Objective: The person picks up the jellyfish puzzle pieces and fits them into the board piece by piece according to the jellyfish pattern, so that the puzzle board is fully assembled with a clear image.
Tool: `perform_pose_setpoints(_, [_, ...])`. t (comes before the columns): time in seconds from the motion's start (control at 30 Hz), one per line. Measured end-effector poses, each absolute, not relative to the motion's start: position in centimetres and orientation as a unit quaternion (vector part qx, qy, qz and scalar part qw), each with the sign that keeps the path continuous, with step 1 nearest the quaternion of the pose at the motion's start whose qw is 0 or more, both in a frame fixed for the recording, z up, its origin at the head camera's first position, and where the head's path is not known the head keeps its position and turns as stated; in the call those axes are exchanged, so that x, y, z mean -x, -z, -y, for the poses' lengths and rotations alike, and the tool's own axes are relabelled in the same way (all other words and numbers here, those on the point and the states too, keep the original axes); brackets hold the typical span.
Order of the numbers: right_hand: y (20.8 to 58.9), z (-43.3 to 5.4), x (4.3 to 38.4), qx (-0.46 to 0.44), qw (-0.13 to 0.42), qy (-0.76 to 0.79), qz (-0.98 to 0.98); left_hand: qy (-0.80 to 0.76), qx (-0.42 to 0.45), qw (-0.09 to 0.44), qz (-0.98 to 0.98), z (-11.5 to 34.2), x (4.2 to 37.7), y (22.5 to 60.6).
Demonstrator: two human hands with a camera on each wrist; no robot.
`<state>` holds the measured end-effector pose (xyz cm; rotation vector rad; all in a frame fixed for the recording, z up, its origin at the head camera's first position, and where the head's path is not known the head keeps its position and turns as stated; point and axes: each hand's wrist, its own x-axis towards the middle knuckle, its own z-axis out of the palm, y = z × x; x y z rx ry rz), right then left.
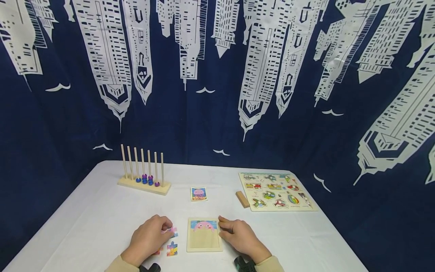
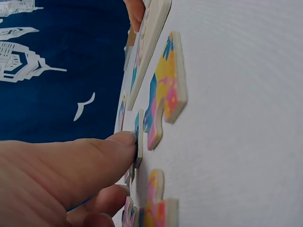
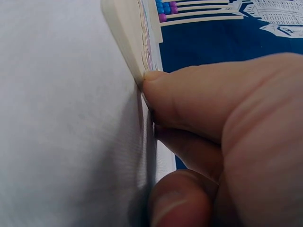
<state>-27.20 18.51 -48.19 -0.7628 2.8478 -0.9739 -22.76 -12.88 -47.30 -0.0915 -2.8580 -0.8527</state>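
Note:
My left hand (image 1: 149,236) pinches a jigsaw puzzle piece (image 1: 174,231) low over the table; in the left wrist view the thumb lies against this piece (image 2: 139,142). Nearer me lies a yellow and blue piece (image 1: 172,249), and an orange-pink piece (image 1: 159,251) is partly hidden by the hand. To the right sits a shallow wooden puzzle tray (image 1: 204,240) with a pink character's head across its top part and bare wood below. My right hand (image 1: 240,236) holds the tray's right edge, with the thumb (image 3: 161,92) against its side.
Behind the tray lies a small picture card (image 1: 198,193). A wooden bead stand (image 1: 144,184) with upright pegs is at the back left. At the back right are a wooden block (image 1: 242,199) and a peg puzzle board (image 1: 276,192). A dark blue curtain (image 1: 204,124) hangs behind the table.

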Motion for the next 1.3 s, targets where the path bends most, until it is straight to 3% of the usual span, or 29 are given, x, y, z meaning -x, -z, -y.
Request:
perform_pose_setpoints(0.6, [48.2,-18.4,27.1,0.245,0.015,0.318,-0.916,0.286,0.036,0.113,0.951,12.4,22.9,47.5])
perform_pose_setpoints(1.07, [48.1,-18.4,27.2,0.245,0.014,0.318,-0.916,0.32,0.023,0.103,0.941,12.5,23.2,47.0])
perform_pose_setpoints(1.3, [48.2,-18.4,27.1,0.242,0.016,0.315,-0.918,0.411,0.011,0.085,0.908,12.3,23.0,46.2])
